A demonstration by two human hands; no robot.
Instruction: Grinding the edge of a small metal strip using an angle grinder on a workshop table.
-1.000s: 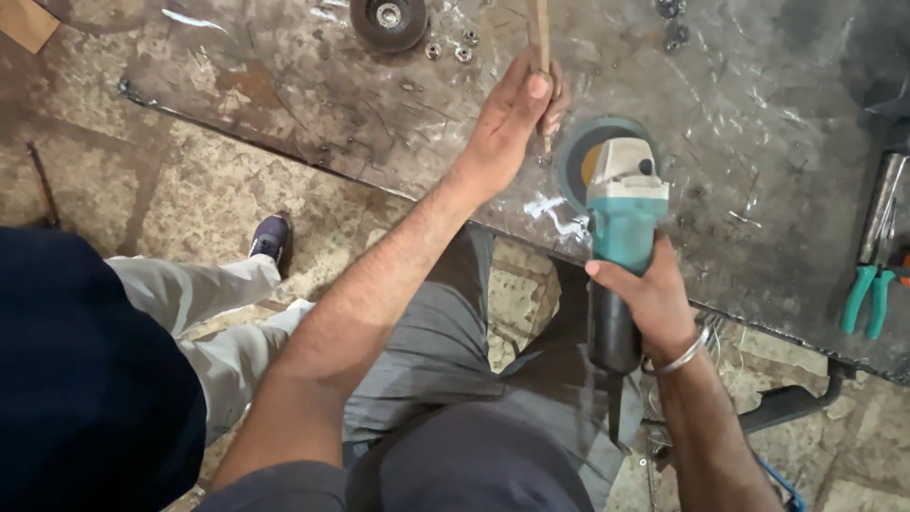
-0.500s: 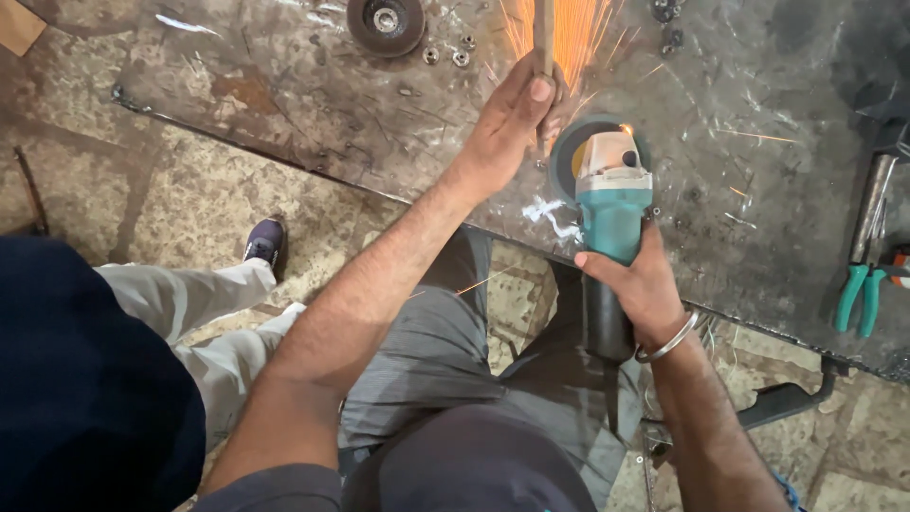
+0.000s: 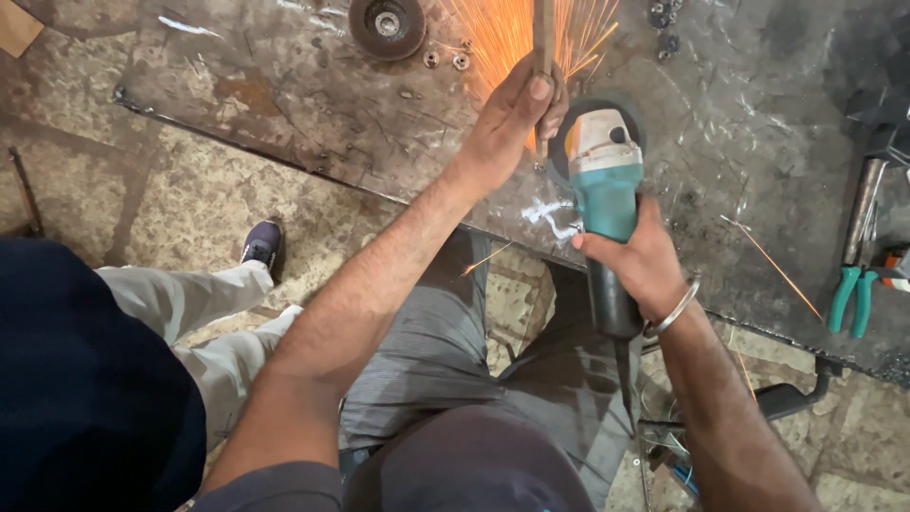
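Two hands are busy at the near edge of a scarred steel bench. The left hand is closed around a slim metal bar that runs away from the person toward the far edge of the bench, thumb pressed along its side. The right hand is wrapped tight around the dark body of a teal angle grinder, a metal bangle sitting at the wrist. The grinder's head lies just beside the left hand, its round guard right up against the bar, and a fan of orange sparks sprays from that spot toward the far edge. A few stray sparks streak out to the right over the bench as well. A worn grinding disc lies flat near the far edge, left of the bar, with a couple of small nuts close by it. Out by the right edge rest pliers with green grips next to a hammer. Below the bench edge, on the stone floor, another person's pale trouser leg and dark shoe show on the left.
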